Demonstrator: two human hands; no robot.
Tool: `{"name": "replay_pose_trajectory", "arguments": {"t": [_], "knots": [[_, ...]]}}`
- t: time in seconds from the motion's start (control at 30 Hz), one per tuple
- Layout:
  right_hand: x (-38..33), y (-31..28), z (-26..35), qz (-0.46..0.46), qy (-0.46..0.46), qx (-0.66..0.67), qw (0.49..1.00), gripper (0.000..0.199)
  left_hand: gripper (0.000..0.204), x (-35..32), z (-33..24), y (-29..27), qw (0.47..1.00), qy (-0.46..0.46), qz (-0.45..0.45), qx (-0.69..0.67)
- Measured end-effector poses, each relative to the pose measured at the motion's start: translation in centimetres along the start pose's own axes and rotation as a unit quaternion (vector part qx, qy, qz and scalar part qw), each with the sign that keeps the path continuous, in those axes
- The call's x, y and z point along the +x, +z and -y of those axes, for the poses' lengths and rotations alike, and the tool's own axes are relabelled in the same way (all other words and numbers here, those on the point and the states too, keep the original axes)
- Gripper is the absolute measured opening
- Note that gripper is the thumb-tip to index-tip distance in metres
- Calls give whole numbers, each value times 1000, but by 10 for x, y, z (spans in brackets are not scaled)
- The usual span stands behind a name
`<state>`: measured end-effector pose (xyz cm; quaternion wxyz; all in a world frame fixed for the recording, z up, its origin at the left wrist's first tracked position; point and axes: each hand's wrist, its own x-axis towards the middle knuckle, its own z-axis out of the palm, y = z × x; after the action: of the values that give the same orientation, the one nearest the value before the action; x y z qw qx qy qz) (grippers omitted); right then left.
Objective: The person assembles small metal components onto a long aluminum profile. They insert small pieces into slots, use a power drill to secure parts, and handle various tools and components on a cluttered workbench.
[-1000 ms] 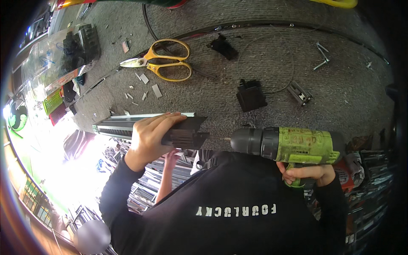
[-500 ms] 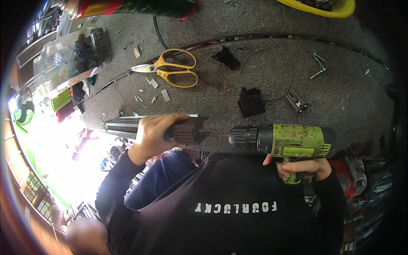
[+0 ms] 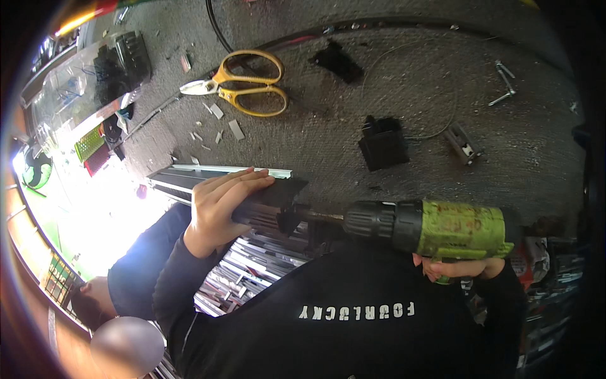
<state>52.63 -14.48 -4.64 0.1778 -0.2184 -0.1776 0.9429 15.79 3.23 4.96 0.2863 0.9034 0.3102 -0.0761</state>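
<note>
Desk point(image 3: 303, 142): grey, rough-faced, scattered with parts and trimmings.
Profile point(image 3: 284, 194): the workpiece; long, black, ribbed at the end, pale strip along its far side. Located at the near edge of the desk, left of the drill, cut end facing it. Resting or held up: cannot be told.
Box point(image 3: 82, 82): clear plastic, far left, black pieces inside.
Drill point(image 3: 464, 230): green and black, nose toward the profile. Step in hand, by judgement: drilling or driving at the profile's end, at lining-up or first entry.
Left hand point(image 3: 221, 205): wrapped over the profile near its cut end, fingers toward the far side; thumb mostly hidden.
Right hand point(image 3: 464, 268): closed around the drill's handle, partly covered by the tool body; trigger finger not visible.
Scissors point(image 3: 222, 84): yellow handles, blades to the left, beyond the profile, well apart from both hands.
Block point(image 3: 384, 148): black, squarish, beyond the drill's nose.
Fitting point(image 3: 464, 144): small, dark, right of the block.
Bit point(image 3: 325, 216): slender, in the drill's nose, pointing at the profile's end; contact unclear. Next move, by judgement, calls for a firm left-hand brace, bit in line, even push.
Screws point(image 3: 502, 85): silvery, loose cluster, far right.
Offcuts point(image 3: 235, 129): pale slips, between scissors and profile.
</note>
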Motion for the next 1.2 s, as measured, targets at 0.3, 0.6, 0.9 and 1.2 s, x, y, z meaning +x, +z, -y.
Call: {"name": "replay_pose_trajectory", "arguments": {"t": [0.3,0.6,0.9,1.2], "knots": [[-5,8,-39,-16,-138,-162,977,28,48,-16,-4,2,1000,22,-4,15],[1,15,-46,-42,-194,-164,966,35,54,-14,-4,-3,997,31,62,-26],[9,24,-35,-77,-220,-214,949,17,58,-13,-6,-4,996,22,81,-33],[6,20,-29,-43,-141,-202,968,40,60,-17,-9,-2,995,27,90,-28]]}}
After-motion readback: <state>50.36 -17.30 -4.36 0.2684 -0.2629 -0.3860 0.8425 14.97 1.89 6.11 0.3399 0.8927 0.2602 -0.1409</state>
